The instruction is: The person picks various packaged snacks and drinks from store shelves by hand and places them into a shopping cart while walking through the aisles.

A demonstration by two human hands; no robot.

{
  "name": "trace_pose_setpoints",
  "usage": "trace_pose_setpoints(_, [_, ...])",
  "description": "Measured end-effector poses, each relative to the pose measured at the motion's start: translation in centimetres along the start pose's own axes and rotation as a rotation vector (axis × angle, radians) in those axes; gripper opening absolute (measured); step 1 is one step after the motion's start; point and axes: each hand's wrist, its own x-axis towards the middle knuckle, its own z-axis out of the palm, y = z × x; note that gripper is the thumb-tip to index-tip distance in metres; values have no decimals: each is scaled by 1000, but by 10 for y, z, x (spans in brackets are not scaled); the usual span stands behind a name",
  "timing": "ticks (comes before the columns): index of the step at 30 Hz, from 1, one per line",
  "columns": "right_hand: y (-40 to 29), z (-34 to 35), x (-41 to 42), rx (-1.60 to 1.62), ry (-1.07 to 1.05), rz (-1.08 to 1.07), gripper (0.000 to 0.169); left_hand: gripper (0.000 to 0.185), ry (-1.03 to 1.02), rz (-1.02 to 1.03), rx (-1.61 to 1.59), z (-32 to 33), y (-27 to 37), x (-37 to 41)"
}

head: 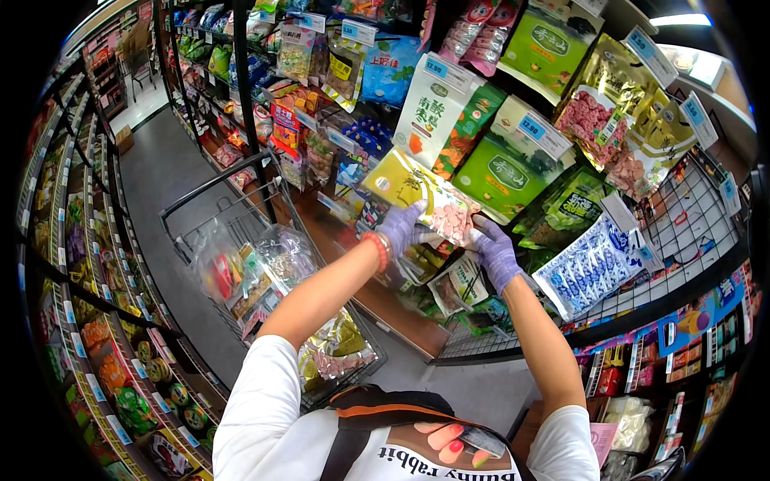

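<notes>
Both hands wear thin purple gloves and hold one yellow-and-white snack bag (424,192) with pink pieces showing through its lower end. My left hand (400,227) grips its left lower edge, a red bead bracelet at the wrist. The bag's right end is in my right hand (493,249). Just beyond it hang a white-and-green bag (442,114) and a green bag (508,162). Similar gold bags with pink pieces (652,138) hang at the upper right. More gold bags (340,343) lie in the shopping cart, below my left forearm.
The metal shopping cart (210,195) stands at the left, holding several packages. A wire mesh rack (692,225) curves around on the right, with a blue-and-white bag (586,270) hanging before it. Stocked shelves (90,300) line the far left, beside a grey aisle floor (156,174).
</notes>
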Motion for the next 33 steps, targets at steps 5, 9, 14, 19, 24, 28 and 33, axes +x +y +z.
trace_pose_setpoints(5, [-11,16,38,112,-18,84,41,34,42,-87,-122,-11,19,35])
trace_pose_setpoints(9, [-6,22,73,-5,47,11,35,37,41,-34,-141,-15,18,45])
trace_pose_setpoints(14, [2,31,91,-195,83,-86,32,41,8,-39,-122,-33,6,40])
trace_pose_setpoints(19, [22,-14,83,-294,167,-239,32,44,-32,-105,-67,-60,-42,1])
trace_pose_setpoints(24, [31,5,22,-258,109,-219,33,36,219,-119,394,-192,-121,-89])
trace_pose_setpoints(28, [96,-26,-29,-279,180,-241,34,34,356,-390,1057,-261,-178,-159])
trace_pose_setpoints(33, [216,-55,-81,-344,83,-125,35,48,556,-27,1157,-295,-225,-187])
